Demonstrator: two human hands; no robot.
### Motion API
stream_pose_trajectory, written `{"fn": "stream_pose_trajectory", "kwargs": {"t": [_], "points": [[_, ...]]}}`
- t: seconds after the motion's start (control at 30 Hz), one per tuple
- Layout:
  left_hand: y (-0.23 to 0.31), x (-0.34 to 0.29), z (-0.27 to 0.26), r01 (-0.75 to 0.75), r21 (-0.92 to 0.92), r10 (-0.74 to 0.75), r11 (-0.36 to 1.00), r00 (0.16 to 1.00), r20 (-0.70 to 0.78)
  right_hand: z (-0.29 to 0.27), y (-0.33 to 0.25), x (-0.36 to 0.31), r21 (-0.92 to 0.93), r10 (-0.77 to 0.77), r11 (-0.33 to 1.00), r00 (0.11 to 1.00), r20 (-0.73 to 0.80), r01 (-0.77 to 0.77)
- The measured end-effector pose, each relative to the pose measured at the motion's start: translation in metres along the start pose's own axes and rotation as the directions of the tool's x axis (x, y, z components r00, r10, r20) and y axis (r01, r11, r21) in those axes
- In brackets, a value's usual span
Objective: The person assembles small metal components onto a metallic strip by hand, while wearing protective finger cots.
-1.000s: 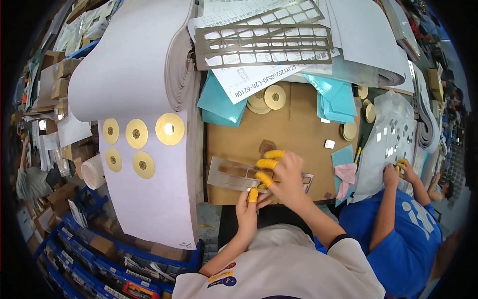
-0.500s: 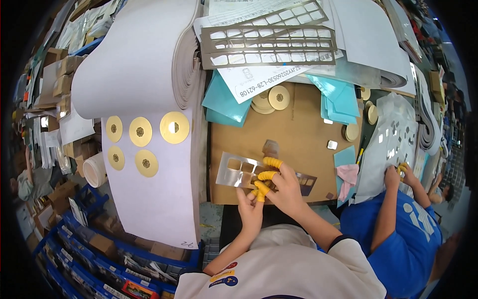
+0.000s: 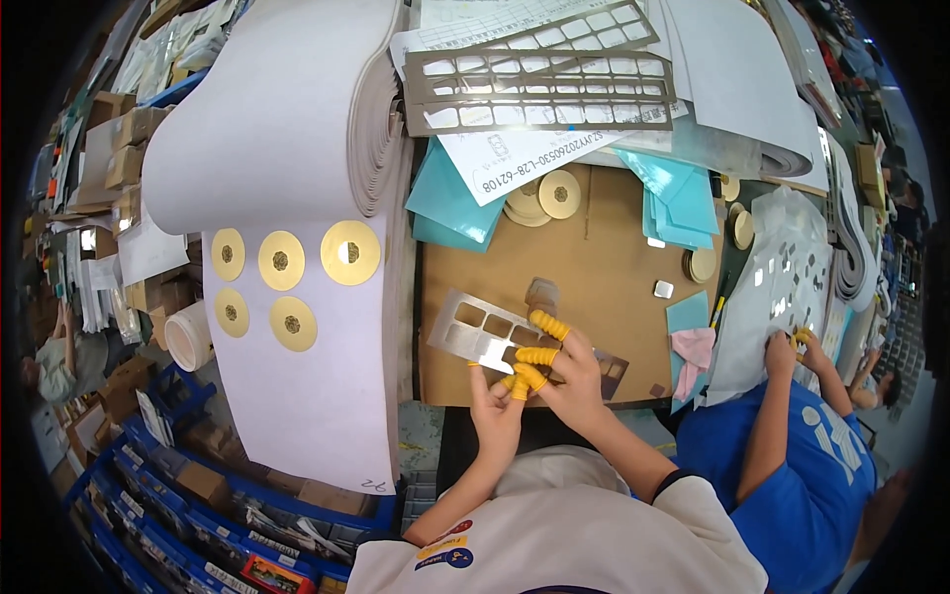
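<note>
A thin silvery metal sheet with square cut-outs [image 3: 444,324] is held tilted above the brown board. My right hand [image 3: 576,388], with ribbed yellow finger cots, is closed at the sheet's right end, its fingers over it. Below the sheet, my left hand [image 3: 498,416] pinches its near edge, one fingertip reaching the underside. The fingers partly hide the sheet's right side. Just beyond the fingers lies a small greyish translucent piece [image 3: 541,293]. A dark strip with openings [image 3: 614,372] rests on the board to the right of my right hand.
Gold discs [image 3: 281,259] lie on white sheets at left; more are stacked on the brown board [image 3: 475,272]. Cut-out metal frames [image 3: 539,89] lie on papers at the back. Teal sheets [image 3: 678,203] and a pink cloth [image 3: 692,346] are rightward. A co-worker's hands [image 3: 792,348] work at right.
The metal sheet has tilted and turned slightly, its far edge rising and its right part showing more glare. My right fingers have shifted a little; both hands stay on the sheet.
</note>
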State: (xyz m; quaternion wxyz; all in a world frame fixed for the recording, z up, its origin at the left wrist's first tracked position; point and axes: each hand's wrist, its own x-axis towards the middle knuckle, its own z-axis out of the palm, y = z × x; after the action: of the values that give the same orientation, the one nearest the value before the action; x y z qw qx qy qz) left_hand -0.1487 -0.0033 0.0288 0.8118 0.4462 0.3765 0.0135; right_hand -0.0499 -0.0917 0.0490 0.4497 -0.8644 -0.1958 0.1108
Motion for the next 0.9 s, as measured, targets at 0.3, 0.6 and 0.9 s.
{"fn": "stream_pose_trajectory", "kwargs": {"t": [0.3, 0.6, 0.9], "points": [[-0.006, -0.002, 0.002, -0.052, 0.079, 0.052, 0.995, 0.999, 0.004, 0.007, -0.005, -0.004, 0.353, 0.289, 0.904, 0.953, -0.093, -0.240], [-0.002, -0.002, 0.007, -0.030, -0.064, 0.025, 0.997, 0.997, -0.071, 0.004, -0.004, -0.012, -0.011, 0.075, 0.997, 0.988, -0.135, -0.077], [-0.002, -0.002, 0.000, 0.024, -0.115, -0.034, 0.993, 0.996, -0.081, -0.010, 0.022, 0.019, -0.103, 0.115, 0.986, 0.979, -0.170, -0.134]]}}
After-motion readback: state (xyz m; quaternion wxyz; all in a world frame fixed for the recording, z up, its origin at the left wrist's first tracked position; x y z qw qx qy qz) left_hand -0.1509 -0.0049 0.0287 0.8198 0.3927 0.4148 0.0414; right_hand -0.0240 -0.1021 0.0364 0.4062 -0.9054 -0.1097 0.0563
